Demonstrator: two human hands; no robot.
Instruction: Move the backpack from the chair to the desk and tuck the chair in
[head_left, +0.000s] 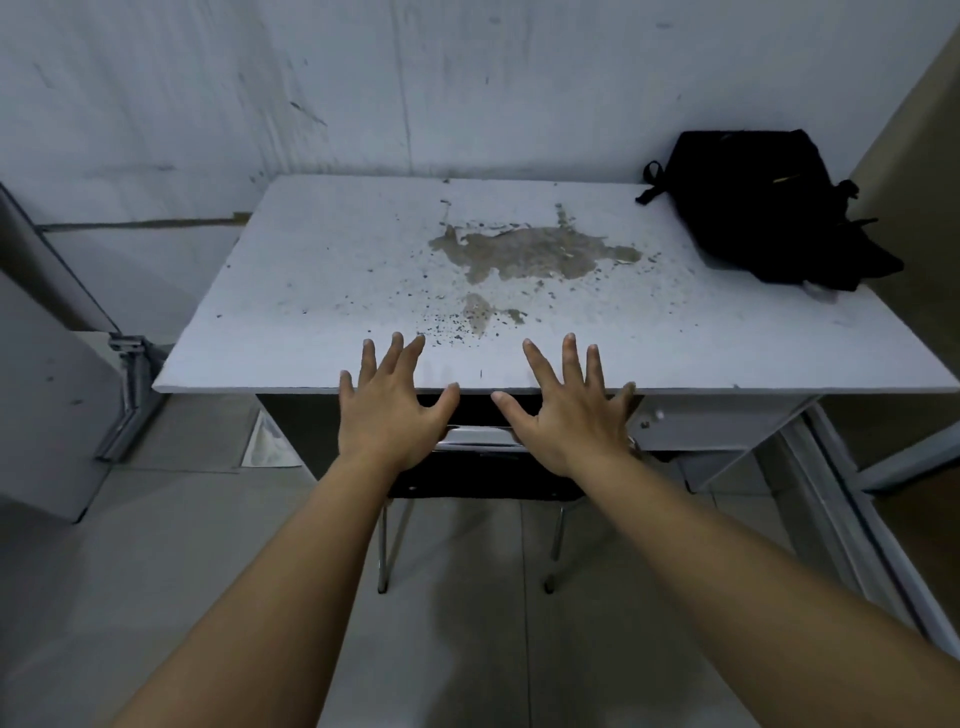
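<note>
- White paint covers the desk (322, 270), worn through in the middle to a brown, flaking patch (524, 254) with dark specks scattered around it.
- I see the desk pushed into a corner, its far edge against a pale, scuffed wall (260, 93).
- The black backpack (763, 208) lies on the desk's far right corner, one strap looping out to its left.
- A small yellow mark shows on the backpack; I cannot read it, and I find no other writing.
- The chair (483, 475) sits under the desk's near edge, with only its dark back and thin metal legs showing over the grey tiled floor (182, 597).
- My left hand (389, 410) is spread wide, fingers apart, holding nothing, its fingertips over the desk's near edge.
- My right hand (566, 415) is likewise splayed and empty, beside the left.
- Both hands hang above the chair's back; I cannot tell whether they touch it or the desk.
- A grey metal frame (124, 395) stands at the left, and a pale drawer front (701, 421) shows under the desk's right side.
</note>
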